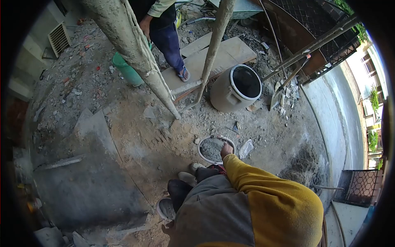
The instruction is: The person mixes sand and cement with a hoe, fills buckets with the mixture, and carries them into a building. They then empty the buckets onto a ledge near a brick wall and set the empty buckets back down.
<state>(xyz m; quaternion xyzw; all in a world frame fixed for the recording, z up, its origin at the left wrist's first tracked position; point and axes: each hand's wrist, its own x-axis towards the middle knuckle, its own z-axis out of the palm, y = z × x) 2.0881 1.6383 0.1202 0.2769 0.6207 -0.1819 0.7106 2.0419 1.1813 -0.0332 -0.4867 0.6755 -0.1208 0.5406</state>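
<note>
Fingers of the right hand (226,150) are curled over the far rim of a white round bucket of grey wet mortar (212,150), just below the middle of the frame; they are too small to tell whether they grip the rim or a thin handle there. A yellow sleeve (263,193) runs from that hand down to the lower right. The left hand cannot be seen. The bucket stands on bare, rubble-strewn ground, just beyond the person's grey shoes (168,208) at the lower centre. A crumpled clear plastic bag (246,148) lies just beside the bucket on its right. Above it, right of centre, a large pale cylindrical drum with a dark opening (237,87) rests beside flat wooden boards (224,55). Two mortar-crusted slanting poles (140,53) cross the upper centre. A co-worker in dark blue trousers (170,41) stands on the boards at the top, next to a green plastic bucket (127,70).
</note>
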